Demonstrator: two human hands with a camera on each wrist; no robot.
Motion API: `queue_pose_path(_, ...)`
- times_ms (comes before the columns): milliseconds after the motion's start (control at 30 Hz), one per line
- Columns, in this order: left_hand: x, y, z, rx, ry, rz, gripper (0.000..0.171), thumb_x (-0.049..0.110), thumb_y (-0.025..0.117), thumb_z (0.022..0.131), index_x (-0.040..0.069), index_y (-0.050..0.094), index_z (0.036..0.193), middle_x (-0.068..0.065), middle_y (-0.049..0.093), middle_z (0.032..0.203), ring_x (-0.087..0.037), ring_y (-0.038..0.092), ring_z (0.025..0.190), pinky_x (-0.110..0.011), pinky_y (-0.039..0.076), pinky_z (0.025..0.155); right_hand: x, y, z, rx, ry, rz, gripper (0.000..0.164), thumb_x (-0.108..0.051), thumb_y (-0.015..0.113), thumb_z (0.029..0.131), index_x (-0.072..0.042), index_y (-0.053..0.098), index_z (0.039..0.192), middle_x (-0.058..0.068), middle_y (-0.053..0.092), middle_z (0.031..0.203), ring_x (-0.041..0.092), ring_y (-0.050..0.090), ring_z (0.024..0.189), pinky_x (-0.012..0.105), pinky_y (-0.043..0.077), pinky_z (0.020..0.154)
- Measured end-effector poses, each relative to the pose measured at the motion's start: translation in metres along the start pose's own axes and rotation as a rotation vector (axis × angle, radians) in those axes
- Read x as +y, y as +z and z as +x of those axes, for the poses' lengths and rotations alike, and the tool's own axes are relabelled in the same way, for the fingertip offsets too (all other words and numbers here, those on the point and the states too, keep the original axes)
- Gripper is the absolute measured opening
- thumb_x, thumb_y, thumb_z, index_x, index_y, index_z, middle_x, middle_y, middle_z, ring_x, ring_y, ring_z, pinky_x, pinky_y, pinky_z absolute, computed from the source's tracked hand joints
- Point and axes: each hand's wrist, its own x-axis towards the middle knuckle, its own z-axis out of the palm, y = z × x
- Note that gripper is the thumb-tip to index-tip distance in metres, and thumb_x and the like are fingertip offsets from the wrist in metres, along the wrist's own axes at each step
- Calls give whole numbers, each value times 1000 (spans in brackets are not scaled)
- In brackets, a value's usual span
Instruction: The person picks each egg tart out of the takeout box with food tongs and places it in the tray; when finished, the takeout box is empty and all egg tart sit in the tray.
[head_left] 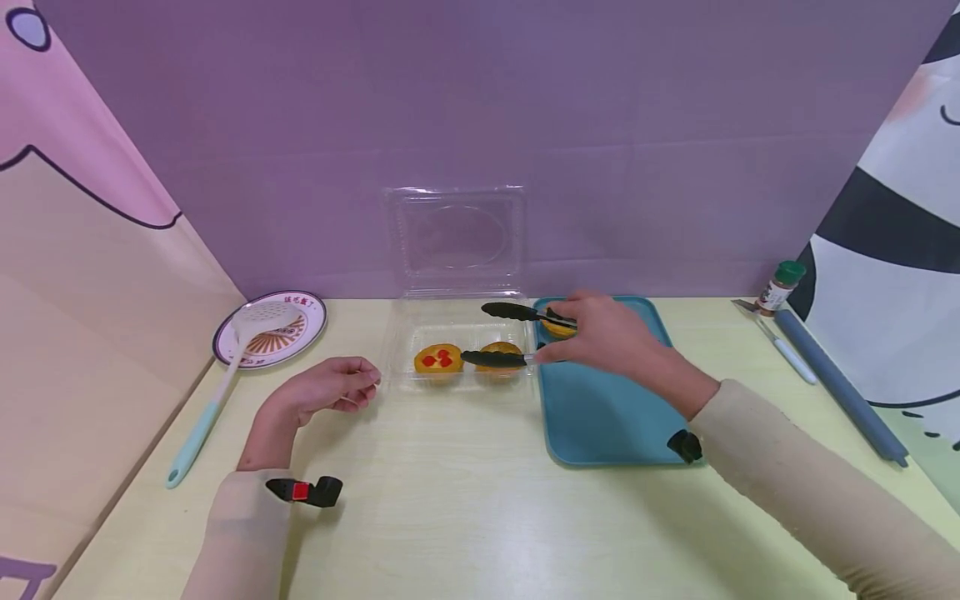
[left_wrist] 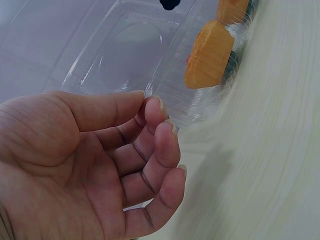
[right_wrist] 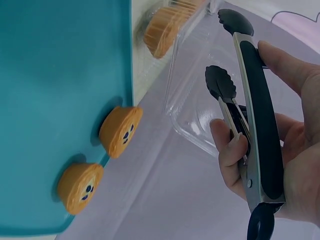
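Observation:
My right hand (head_left: 611, 333) grips a pair of kitchen tongs (right_wrist: 261, 120) with black tips; the two arms stand spread apart. Their tips reach over a clear plastic box (head_left: 461, 329) whose lid (head_left: 457, 242) stands upright behind it. Inside the box, a tart with red pieces on top (head_left: 438, 360) sits left of a second tart (head_left: 501, 347), which one tong tip partly covers. Nothing is between the tips. Beside the box's left edge, my left hand (head_left: 330, 392) has loosely curled fingers, thumb near the index fingertip.
Right of the box lies a blue tray (head_left: 600, 417) with two dark-dotted tarts, one (right_wrist: 120, 132) above the other (right_wrist: 80, 187). A slotted turner (head_left: 213, 408) rests on a patterned plate (head_left: 262, 350) at left. At right are a green-capped jar (head_left: 778, 287), a white-handled tool (head_left: 791, 358) and a grey-blue bar (head_left: 840, 387).

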Motion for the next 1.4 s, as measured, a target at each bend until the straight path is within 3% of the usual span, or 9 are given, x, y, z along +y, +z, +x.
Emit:
queue_pose_path(200, 0, 0, 0, 2, 1, 4, 28, 23, 52, 105, -3, 53, 115, -3, 60, 90, -16, 57, 83, -33, 51, 81, -10, 4, 7, -20, -36, -71, 90, -63, 76, 77, -13, 50, 148, 13, 48, 151, 31, 59, 124, 47, 55, 87)
queue_pose_path(467, 0, 0, 0, 7, 5, 16, 29, 23, 52, 105, -3, 53, 116, -3, 60, 90, -16, 57, 83, -33, 51, 82, -15, 9, 19, -39, -66, -83, 89, -62, 76, 78, -13, 50, 148, 15, 48, 152, 34, 54, 131, 51, 52, 95)
queue_pose_path(667, 0, 0, -1, 10, 4, 15, 28, 23, 52, 105, -4, 53, 115, -3, 60, 90, -15, 57, 83, -33, 52, 81, -19, 11, 30, -69, -108, -122, 87, -62, 75, 79, -13, 50, 147, 15, 52, 147, 33, 56, 128, 49, 53, 93)
queue_pose_path(767, 0, 0, -1, 9, 4, 14, 28, 23, 52, 105, -4, 53, 115, -3, 60, 90, -15, 57, 83, -32, 52, 81, -20, 11, 37, -92, -114, -137, 86, -62, 75, 79, -14, 51, 147, 13, 56, 142, 31, 59, 119, 45, 54, 86)
queue_pose_path(867, 0, 0, -1, 8, 7, 14, 28, 23, 52, 105, -4, 53, 115, -4, 60, 90, -15, 57, 82, -32, 52, 81, -22, 13, 42, -110, -113, -147, 86, -63, 75, 79, -15, 51, 147, 11, 57, 140, 28, 60, 116, 42, 54, 81)
queue_pose_path(1033, 0, 1, -1, 6, 8, 17, 28, 23, 52, 105, -4, 53, 115, -4, 59, 90, -16, 57, 83, -33, 52, 82, -25, 20, 48, -115, -110, -155, 86, -63, 74, 79, -13, 52, 146, 12, 55, 144, 29, 58, 122, 44, 55, 86)
queue_pose_path(1233, 1, 0, -1, 9, 1, 14, 28, 22, 52, 105, -4, 52, 116, -4, 60, 90, -17, 57, 84, -33, 52, 82, -29, 28, 53, -98, -93, -151, 85, -63, 74, 79, -14, 53, 146, 12, 52, 148, 29, 62, 115, 38, 55, 71)
queue_pose_path(1400, 1, 0, -1, 10, -5, 10, 29, 22, 51, 105, -5, 52, 117, -3, 59, 90, -18, 56, 84, -33, 51, 82, -31, 33, 56, -86, -67, -148, 85, -65, 72, 80, -15, 52, 147, 11, 52, 148, 29, 61, 118, 41, 56, 78)
